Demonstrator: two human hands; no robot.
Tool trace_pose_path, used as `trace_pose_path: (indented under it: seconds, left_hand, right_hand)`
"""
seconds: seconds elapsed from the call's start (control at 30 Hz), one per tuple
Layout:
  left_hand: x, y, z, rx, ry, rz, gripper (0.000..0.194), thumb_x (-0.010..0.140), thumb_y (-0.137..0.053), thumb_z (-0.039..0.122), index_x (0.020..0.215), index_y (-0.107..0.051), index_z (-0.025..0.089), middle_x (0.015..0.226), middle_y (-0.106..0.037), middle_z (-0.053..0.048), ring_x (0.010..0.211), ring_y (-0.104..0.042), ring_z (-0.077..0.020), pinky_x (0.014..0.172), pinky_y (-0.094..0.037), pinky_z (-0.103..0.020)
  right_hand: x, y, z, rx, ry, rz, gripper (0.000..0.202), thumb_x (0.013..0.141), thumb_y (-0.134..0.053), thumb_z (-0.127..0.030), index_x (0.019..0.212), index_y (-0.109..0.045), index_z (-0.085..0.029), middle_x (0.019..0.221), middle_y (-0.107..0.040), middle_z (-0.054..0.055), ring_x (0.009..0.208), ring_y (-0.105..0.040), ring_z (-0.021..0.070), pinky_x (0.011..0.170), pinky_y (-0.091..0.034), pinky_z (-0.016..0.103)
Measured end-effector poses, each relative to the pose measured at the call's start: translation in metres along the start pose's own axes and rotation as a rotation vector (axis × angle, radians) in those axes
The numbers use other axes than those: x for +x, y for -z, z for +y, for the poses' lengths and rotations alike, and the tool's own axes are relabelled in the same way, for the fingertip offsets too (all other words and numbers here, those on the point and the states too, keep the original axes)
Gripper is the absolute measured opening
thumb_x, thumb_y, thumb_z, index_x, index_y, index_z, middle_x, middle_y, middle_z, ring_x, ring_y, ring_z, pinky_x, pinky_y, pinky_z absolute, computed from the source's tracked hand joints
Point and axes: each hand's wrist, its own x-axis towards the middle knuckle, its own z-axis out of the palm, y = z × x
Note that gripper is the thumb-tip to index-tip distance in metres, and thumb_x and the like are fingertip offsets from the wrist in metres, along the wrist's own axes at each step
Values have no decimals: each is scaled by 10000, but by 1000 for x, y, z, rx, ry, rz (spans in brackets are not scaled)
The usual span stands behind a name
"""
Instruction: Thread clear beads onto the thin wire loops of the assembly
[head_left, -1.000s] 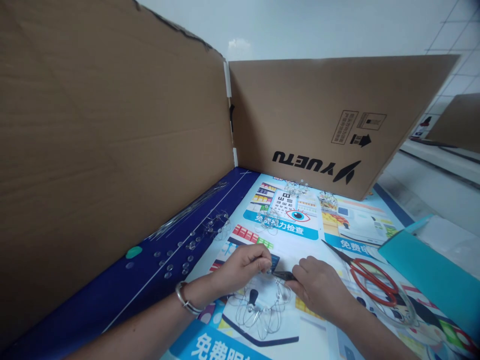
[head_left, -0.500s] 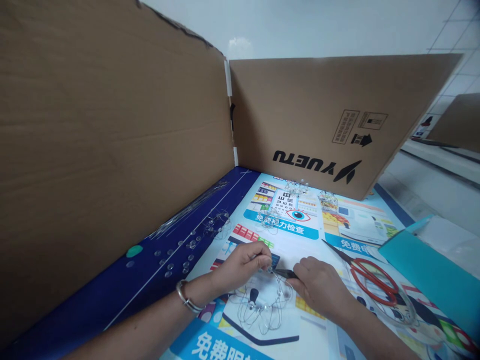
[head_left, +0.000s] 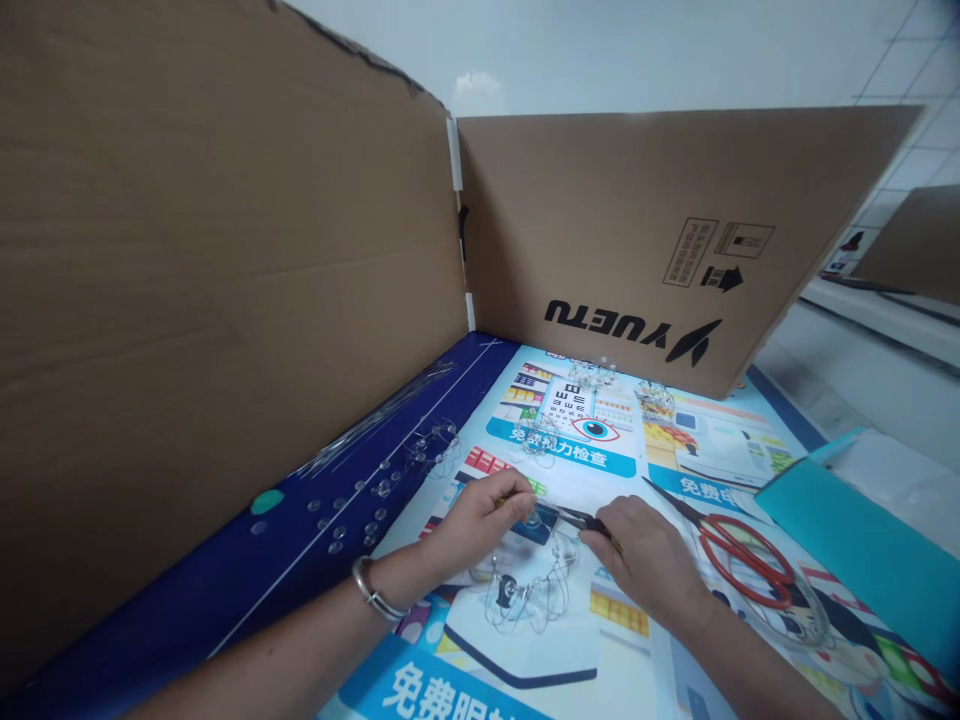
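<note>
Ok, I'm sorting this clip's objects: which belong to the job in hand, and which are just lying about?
Job in hand:
beaded wire piece, in the left hand
pliers, in the right hand
loose beads and straight wires, probably supplies

Seemingly just lying about:
red-handled scissors, in neither hand
turquoise item
green piece

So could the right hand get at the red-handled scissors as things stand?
Probably yes: the red-handled scissors lie close beside the right hand with nothing visible on top, though it would likely need to put down the pliers it holds.
</note>
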Motion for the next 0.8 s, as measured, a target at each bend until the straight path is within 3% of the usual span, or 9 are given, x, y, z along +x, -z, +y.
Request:
trace_pose_path:
  seconds: [0.8]
  left_hand:
    - [2, -1, -4, -9, 5, 18, 186, 859, -441, 268, 762, -539, 143, 724, -563, -5, 678, -516, -116, 624, -400, -225]
  right_hand:
    - [2, -4, 7, -112, -24, -3, 292, 874, -412, -416, 755, -544, -184, 756, -537, 51, 760, -469, 182, 673, -319, 297]
